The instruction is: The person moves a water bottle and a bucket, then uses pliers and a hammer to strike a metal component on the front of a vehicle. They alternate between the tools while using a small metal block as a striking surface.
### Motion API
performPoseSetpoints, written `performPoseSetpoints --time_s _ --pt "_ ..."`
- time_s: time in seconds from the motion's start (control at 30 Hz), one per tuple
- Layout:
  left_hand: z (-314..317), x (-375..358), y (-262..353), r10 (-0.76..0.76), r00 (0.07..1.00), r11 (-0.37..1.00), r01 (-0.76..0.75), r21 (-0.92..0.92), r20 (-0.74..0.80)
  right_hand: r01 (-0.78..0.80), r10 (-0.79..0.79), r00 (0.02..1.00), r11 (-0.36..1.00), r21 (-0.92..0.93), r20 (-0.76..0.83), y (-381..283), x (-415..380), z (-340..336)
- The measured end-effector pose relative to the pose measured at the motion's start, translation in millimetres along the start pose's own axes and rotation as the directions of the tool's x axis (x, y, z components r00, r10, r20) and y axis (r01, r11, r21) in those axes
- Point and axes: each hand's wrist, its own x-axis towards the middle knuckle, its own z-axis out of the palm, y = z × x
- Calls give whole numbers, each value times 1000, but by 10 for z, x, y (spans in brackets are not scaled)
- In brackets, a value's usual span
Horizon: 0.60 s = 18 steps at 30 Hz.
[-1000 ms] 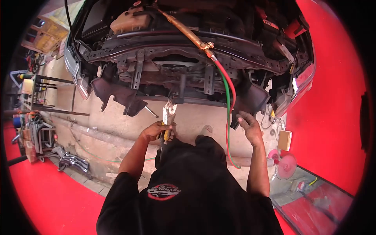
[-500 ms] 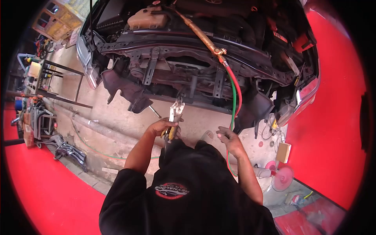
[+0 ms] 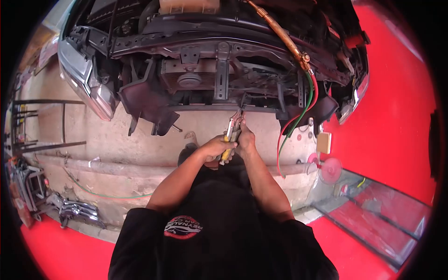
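My left hand is closed around the yellow-handled end of a pair of silver locking pliers. Against the other side of the tool, my right hand is closed too, its fingers reaching up toward the jaws. The jaws point away from me, at the lower edge of a car's stripped front end. Whether they touch the dark metal there is hard to make out. Part of the handles is covered by my fingers.
A copper-coloured gas torch lies across the car's front, with a red hose and a green hose hanging down. A metal frame stand is at left. At right are a tan box and a pink disc.
My right hand has come in from the right and joined my left on the pliers. The view has shifted closer to the car, and the pliers now sit further right.
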Motion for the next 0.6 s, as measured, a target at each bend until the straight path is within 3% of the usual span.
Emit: performPoseSetpoints --time_s 0.07,0.13,0.27,0.33,0.4,0.47,0.53,0.6 --pt "-37 -104 195 -79 995 988 85 128 -53 -39 37 999 995 94 26 64 -52 55" --pt "-96 -209 389 -109 994 983 111 145 -22 -1 -1 1000 976 220 6 175 -18 145" --pt "-304 -260 701 -187 982 906 159 393 33 -48 10 996 909 415 92 317 58 289" --pt "-325 -319 955 -299 954 789 254 560 -10 -25 -25 993 906 422 113 367 91 411" --pt "-376 -284 1157 -340 938 715 302 630 -63 62 -143 985 824 563 100 424 113 566" --pt "-350 -252 1379 -417 898 554 371 745 -137 23 -125 984 805 593 131 346 14 682" --pt "-314 -269 1465 -458 868 502 431 750 -193 -3 -177 965 732 681 194 400 72 696" --pt "-285 -295 1414 -464 873 576 427 697 -152 6 -191 965 699 715 179 431 81 610"
